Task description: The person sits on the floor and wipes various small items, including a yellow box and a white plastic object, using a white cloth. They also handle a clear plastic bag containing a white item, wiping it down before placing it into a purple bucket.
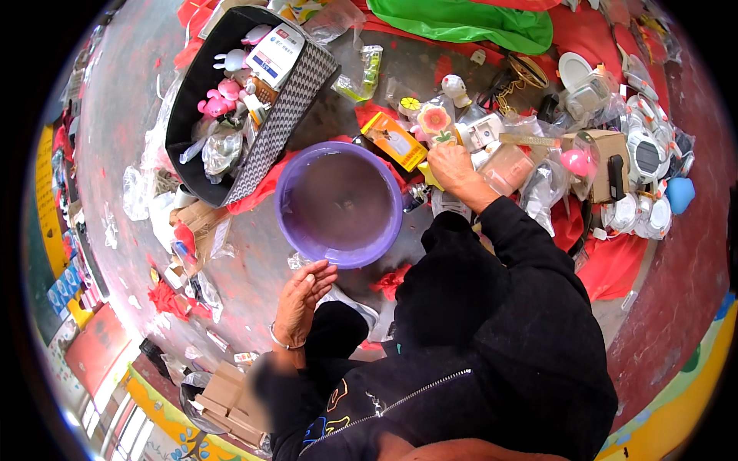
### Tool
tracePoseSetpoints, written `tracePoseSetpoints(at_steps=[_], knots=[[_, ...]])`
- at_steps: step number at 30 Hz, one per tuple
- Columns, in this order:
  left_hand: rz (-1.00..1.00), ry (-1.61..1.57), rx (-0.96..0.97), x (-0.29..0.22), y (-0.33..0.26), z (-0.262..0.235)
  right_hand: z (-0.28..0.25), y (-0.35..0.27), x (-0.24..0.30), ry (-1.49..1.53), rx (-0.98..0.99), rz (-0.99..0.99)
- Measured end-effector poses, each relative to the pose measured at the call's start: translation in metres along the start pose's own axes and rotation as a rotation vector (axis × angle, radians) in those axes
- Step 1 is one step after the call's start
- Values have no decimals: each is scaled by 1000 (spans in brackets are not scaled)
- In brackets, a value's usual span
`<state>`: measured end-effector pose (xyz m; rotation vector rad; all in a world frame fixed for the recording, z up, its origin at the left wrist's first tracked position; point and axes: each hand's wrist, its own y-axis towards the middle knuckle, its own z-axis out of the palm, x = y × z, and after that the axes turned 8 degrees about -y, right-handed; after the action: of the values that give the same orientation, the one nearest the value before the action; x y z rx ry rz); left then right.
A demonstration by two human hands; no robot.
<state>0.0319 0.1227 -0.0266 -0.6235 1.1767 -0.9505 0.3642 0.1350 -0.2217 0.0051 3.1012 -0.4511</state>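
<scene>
The person's right hand (pixel 455 163) is resting on the flower piece (pixel 435 120), which is lying among the loose goods, beyond the basin and to its right. Its fingers are bending down at the lower end of this piece; whether they are gripping it or only touching, I cannot tell. The left hand (pixel 304 293) is hovering near the close rim of the purple basin (pixel 338 257), its fingers loosely curving and holding nothing.

I am judging that the handling of these goods is only partly done. Pink toys (pixel 218 100) and a white box (pixel 278 54) are already sitting in the black bin (pixel 280 115), but the flower piece is lying outside it, and many other goods are lying loose too.

Around the right hand, things are crowding closely: an orange box (pixel 393 140) is lying just beside it, and a yellow star (pixel 429 175) is showing under its edge. Farther right, clear wrapping (pixel 542 192), a cardboard box (pixel 607 146) and white round lamps (pixel 644 150) are heaping together. The basin, holding murky water, is standing between the left hand and the bin, so it is perhaps hindering the way.
</scene>
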Motion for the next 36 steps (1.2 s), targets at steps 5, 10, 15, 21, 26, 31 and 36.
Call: tracePoseSetpoints(at_steps=[5,10,15,21,26,31,36], knots=[[34,16,21,8,-21,6,-6,-7,-10,66,-36,-47],[107,46,93,30,-59,12,-21,-51,-22,298,-172,-91],[219,22,221,44,-112,12,-71,-91,-19,454,-208,-8],[265,-33,416,50,-120,8,-215,-139,-4,303,-485,-130],[378,-182,595,40,-151,12,-341,-210,94,145,-606,-454],[640,-286,783,32,-168,4,-353,-242,203,21,-600,-789],[783,-501,460,27,-176,-43,-334,-226,274,49,-565,-834]])
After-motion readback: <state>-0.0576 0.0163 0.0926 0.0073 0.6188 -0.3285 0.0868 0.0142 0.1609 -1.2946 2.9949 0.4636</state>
